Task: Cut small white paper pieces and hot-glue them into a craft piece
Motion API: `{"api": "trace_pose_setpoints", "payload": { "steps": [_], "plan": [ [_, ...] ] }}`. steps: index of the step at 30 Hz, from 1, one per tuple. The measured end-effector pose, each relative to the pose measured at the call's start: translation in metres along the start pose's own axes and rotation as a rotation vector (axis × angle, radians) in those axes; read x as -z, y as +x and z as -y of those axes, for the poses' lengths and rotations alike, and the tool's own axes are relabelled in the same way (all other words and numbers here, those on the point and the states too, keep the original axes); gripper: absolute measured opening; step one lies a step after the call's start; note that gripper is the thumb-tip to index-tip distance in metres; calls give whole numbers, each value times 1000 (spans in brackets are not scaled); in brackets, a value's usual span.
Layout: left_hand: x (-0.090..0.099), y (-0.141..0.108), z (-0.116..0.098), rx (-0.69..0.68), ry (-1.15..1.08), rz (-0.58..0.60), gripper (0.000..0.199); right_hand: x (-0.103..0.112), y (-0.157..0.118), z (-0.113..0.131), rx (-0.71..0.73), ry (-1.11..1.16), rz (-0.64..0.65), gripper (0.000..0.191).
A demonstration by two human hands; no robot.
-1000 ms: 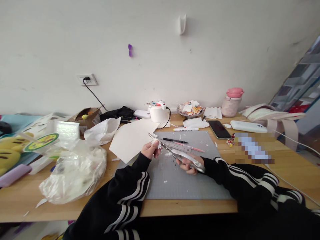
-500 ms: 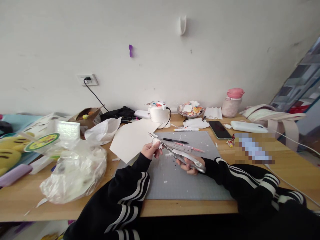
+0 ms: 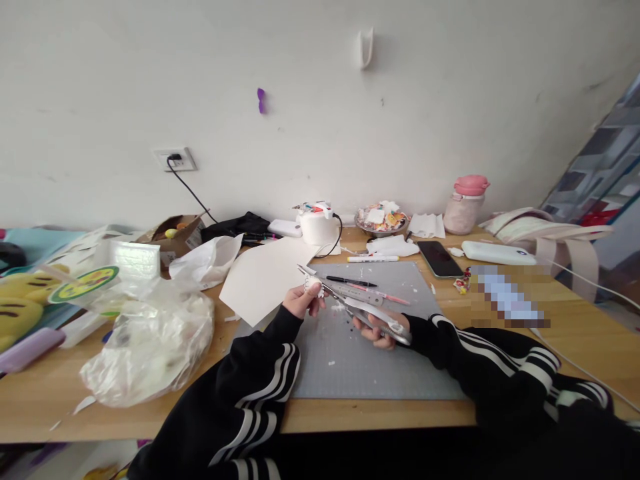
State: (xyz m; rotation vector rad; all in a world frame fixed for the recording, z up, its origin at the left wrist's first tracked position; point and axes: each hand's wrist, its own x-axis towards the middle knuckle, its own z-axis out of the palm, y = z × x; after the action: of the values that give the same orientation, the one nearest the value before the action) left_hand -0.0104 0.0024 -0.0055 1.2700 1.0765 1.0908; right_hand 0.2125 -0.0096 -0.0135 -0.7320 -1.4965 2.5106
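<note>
My left hand (image 3: 303, 299) pinches a small white paper piece (image 3: 314, 283) with a scalloped dark outline, above the left part of the grey cutting mat (image 3: 370, 373). Wrapped round the handles of the scissors (image 3: 373, 312) is my right hand (image 3: 376, 332), to the right of the left one. The scissor blades point up and left and lie at the paper piece, their tips just beyond it. Beneath and behind the scissors, a black pen (image 3: 351, 282), a ruler (image 3: 363, 294) and a pinkish pen (image 3: 395, 298) rest on the mat.
A large white sheet (image 3: 265, 277) lies behind my left hand. A clear plastic bag (image 3: 155, 347) is at the left. Farther back stand a white pot (image 3: 320, 229), a bowl of scraps (image 3: 383, 219) and a pink-lidded bottle (image 3: 466, 205). A phone (image 3: 440, 259) lies at the right.
</note>
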Motion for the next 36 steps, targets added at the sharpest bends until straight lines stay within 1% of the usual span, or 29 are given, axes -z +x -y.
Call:
{"api": "trace_pose_setpoints", "payload": {
  "steps": [6, 11, 19, 24, 28, 31, 36],
  "plan": [
    [0, 0, 0, -3, 16, 2, 57, -9, -1, 2, 31, -12, -108, 54],
    [-1, -1, -1, -2, 3, -3, 58, -12, -4, 4, 12, -18, -123, 46],
    [0, 0, 0, -5, 30, -21, 54, -11, -7, 5, 4, -13, -120, 34],
    [3, 0, -1, -9, -9, -70, 55, -11, -6, 4, 13, -21, -136, 33],
    [4, 0, -2, -42, -20, -115, 51, -12, -6, 5, 9, -17, -152, 33],
    [1, -3, -6, -72, -34, -140, 47, -12, -6, 5, 5, -10, -156, 36],
    [-4, -10, -15, -94, -61, -240, 39, -11, -5, 4, 26, -12, -149, 39]
  ]
}}
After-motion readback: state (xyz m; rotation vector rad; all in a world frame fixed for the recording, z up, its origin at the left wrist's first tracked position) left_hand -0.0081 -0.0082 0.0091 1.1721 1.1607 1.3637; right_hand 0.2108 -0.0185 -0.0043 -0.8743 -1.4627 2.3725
